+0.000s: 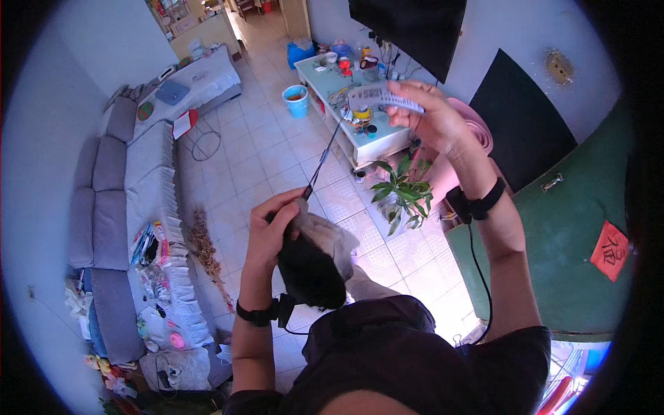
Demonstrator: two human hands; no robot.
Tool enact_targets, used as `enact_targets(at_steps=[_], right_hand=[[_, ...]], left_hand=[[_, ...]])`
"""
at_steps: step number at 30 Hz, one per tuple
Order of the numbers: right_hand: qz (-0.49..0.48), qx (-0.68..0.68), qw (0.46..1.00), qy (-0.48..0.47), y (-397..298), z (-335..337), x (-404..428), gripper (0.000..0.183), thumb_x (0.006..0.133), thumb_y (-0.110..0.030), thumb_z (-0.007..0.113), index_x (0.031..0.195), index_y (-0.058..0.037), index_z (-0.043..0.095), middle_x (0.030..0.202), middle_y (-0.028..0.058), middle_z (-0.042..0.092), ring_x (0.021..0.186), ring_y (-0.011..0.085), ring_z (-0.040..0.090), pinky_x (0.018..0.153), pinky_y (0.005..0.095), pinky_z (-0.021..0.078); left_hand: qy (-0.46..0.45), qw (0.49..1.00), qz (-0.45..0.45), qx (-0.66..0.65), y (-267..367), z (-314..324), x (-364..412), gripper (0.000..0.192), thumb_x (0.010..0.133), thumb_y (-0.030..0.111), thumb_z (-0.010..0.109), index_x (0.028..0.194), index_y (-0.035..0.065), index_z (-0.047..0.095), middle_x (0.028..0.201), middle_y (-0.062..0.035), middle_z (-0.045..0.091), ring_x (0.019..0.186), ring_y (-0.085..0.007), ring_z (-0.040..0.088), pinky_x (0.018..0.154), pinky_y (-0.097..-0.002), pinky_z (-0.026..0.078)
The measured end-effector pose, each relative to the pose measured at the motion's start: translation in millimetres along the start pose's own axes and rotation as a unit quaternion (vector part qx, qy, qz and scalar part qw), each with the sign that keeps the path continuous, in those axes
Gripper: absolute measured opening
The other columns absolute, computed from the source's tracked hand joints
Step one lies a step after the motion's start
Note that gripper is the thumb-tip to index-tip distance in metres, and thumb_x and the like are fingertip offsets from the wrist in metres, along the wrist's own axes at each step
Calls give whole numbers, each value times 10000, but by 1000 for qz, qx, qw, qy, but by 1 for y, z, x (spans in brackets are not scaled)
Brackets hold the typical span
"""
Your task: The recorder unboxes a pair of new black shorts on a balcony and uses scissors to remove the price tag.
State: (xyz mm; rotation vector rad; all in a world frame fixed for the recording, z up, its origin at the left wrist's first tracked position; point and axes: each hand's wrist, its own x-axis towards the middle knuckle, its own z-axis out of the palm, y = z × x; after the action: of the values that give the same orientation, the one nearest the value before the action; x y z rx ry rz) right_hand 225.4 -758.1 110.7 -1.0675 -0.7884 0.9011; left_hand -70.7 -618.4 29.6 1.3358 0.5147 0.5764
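Observation:
My right hand is raised at the upper right, its fingers and thumb pinching a curved pale tag that bears a barcode and print. A thin dark cord runs from near the tag down to my left hand. The left thumb and fingers pinch the cord's lower end, together with a black and beige cloth item that hangs below the hand. What exactly the cloth item is, I cannot tell. Both wrists wear black straps with cables.
A long sofa with scattered things lines the left. A low white cabinet with many small items stands ahead, a blue bucket beside it. Nearer are a potted plant, a pink roll and a green door. Dried plants lie on the tiles.

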Motion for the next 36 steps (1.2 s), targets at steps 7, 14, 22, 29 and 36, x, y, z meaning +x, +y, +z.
enact_targets(at_steps=[7,14,22,29,36], right_hand=[[107,160,981,26,123,-34,34,329,871,-255,720,1065,-1,643,907,84,683,749,138,671,711,259,577],[185,290,937,65,201,-50,76,319,884,-264,710,1061,-6,647,912,81,674,809,147,658,767,279,550],[139,312,935,93,198,-78,112,268,899,-225,692,1067,-18,659,945,93,684,824,155,662,762,277,551],[134,299,929,172,212,-80,137,256,898,-214,687,1052,-14,650,954,96,682,837,163,655,776,297,548],[134,275,929,207,241,-44,173,264,893,-175,689,1070,17,646,991,112,681,873,166,665,787,291,570]], left_hand=[[91,990,-63,86,12,-35,61,186,847,158,687,980,33,722,728,5,601,547,-66,507,443,-211,380],[172,974,-117,92,18,-37,138,205,861,182,689,972,13,721,719,-11,633,529,-79,530,422,-216,365],[39,960,-250,117,-7,-52,204,215,883,168,611,914,-18,714,754,-43,669,612,-93,581,505,-219,449],[16,965,-230,125,-29,-82,258,106,836,95,665,859,0,708,707,-8,616,554,-72,533,477,-221,407],[-11,976,-210,64,-17,-152,340,109,822,62,666,876,-27,698,764,-40,653,634,-100,582,588,-227,458]])
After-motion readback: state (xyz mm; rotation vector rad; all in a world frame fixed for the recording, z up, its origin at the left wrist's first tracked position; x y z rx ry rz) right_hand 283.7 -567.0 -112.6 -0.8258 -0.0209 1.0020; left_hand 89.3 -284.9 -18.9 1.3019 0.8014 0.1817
